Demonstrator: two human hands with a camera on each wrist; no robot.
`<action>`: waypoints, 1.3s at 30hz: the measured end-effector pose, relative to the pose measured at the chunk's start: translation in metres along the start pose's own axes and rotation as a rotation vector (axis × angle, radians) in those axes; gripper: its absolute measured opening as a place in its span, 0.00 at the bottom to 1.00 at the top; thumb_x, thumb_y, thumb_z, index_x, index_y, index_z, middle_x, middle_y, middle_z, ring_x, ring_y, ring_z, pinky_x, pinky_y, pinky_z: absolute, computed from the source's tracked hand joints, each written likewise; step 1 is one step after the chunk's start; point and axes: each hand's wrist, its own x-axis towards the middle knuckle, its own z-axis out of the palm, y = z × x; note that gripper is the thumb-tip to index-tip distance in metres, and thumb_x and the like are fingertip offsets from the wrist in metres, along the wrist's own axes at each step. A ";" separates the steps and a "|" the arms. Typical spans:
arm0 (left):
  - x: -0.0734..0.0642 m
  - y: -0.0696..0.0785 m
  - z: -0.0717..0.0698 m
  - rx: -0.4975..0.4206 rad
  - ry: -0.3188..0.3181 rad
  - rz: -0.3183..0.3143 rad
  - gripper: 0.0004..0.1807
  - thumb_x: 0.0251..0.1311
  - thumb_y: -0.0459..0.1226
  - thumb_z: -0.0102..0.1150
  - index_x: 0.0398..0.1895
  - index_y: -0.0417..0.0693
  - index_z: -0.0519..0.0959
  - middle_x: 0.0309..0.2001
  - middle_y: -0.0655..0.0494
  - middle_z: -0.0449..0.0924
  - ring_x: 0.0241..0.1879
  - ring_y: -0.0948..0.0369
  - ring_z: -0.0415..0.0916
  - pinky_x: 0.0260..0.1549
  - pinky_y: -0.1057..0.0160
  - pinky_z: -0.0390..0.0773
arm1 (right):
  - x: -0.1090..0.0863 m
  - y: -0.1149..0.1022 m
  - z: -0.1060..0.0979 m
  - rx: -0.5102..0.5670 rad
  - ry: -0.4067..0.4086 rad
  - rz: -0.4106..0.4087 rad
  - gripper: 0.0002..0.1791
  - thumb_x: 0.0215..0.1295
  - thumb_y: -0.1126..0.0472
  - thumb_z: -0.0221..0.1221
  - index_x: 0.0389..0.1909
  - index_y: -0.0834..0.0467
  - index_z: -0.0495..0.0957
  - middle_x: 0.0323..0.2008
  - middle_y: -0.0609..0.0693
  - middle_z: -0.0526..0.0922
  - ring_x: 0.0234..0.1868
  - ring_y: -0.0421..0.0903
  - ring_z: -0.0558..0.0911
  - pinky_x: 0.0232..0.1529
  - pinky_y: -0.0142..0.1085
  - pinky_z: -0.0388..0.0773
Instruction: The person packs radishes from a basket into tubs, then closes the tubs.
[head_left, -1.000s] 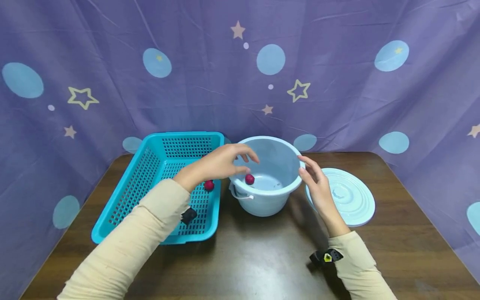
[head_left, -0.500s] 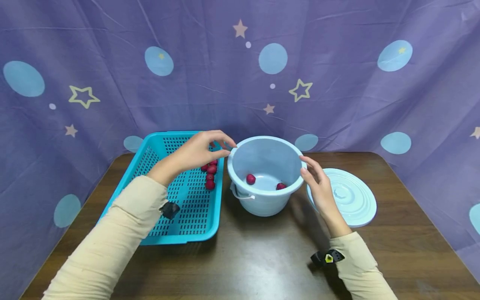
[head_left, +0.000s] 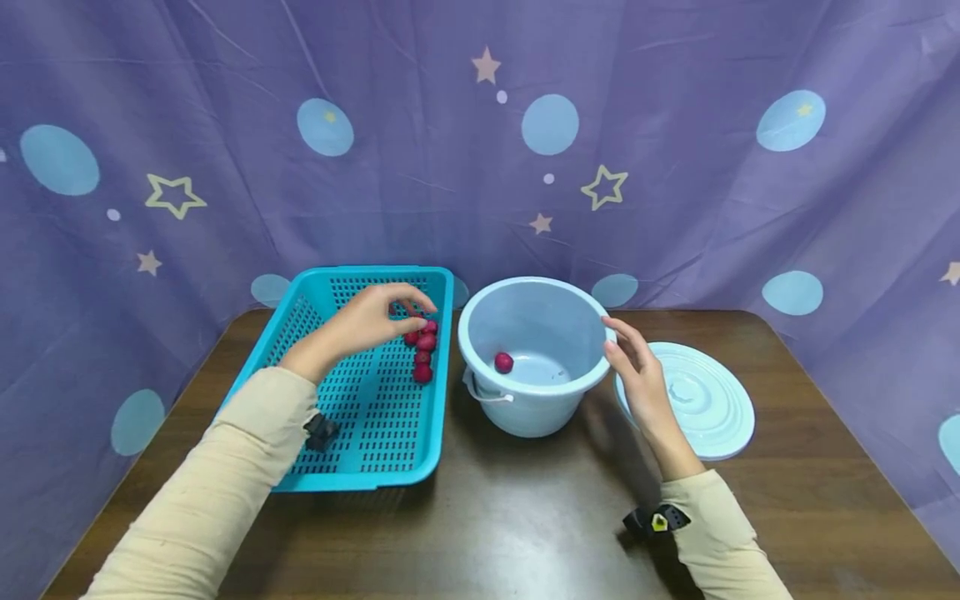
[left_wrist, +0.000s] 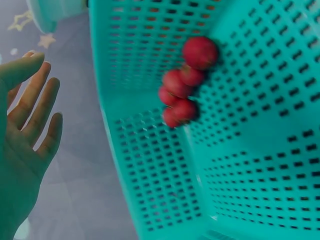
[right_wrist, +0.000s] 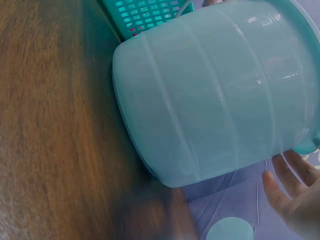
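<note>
My left hand hovers over the turquoise basket, fingers loosely bent and nothing between them. Close below its fingertips, several small round red fruits lie along the basket's right side. The left wrist view shows those fruits clustered against the perforated wall, with the spread left hand at the edge. My right hand touches the right rim of a light-blue bucket with its fingertips. Inside the bucket, one red fruit shows; the near rim hides part of the bottom.
A round light-blue lid lies on the wooden table to the right of the bucket. The bucket's wire handle hangs down at its front left. A purple patterned curtain stands behind the table.
My left hand has moved from above the bucket leftward to the fruits in the basket. A second fruit, seen in the bucket half a second ago, is now out of sight. My right hand stays put.
</note>
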 end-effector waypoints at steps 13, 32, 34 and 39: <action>0.003 -0.049 0.025 0.020 -0.108 -0.107 0.12 0.62 0.40 0.67 0.48 0.50 0.84 0.49 0.54 0.82 0.52 0.50 0.74 0.52 0.47 0.74 | 0.000 0.002 0.001 -0.008 0.001 -0.015 0.22 0.76 0.61 0.51 0.67 0.62 0.69 0.62 0.60 0.74 0.58 0.39 0.74 0.56 0.28 0.68; 0.005 -0.064 0.044 0.152 -0.227 -0.176 0.09 0.62 0.43 0.66 0.44 0.54 0.85 0.41 0.57 0.82 0.38 0.57 0.74 0.42 0.53 0.75 | 0.000 0.005 0.002 0.013 0.005 -0.020 0.22 0.75 0.62 0.52 0.67 0.62 0.70 0.63 0.57 0.74 0.59 0.40 0.73 0.57 0.29 0.68; 0.005 -0.066 0.046 0.159 -0.239 -0.184 0.10 0.63 0.44 0.66 0.45 0.54 0.85 0.39 0.58 0.82 0.37 0.57 0.74 0.41 0.53 0.75 | 0.000 0.005 0.002 0.017 0.002 -0.020 0.22 0.75 0.62 0.52 0.67 0.62 0.69 0.63 0.58 0.73 0.59 0.40 0.73 0.57 0.29 0.68; 0.005 -0.068 0.049 0.182 -0.248 -0.206 0.13 0.63 0.47 0.65 0.46 0.53 0.85 0.39 0.57 0.82 0.39 0.58 0.76 0.44 0.51 0.76 | 0.000 0.005 0.001 0.024 -0.001 -0.024 0.22 0.75 0.62 0.51 0.67 0.63 0.69 0.62 0.60 0.73 0.58 0.41 0.74 0.56 0.29 0.68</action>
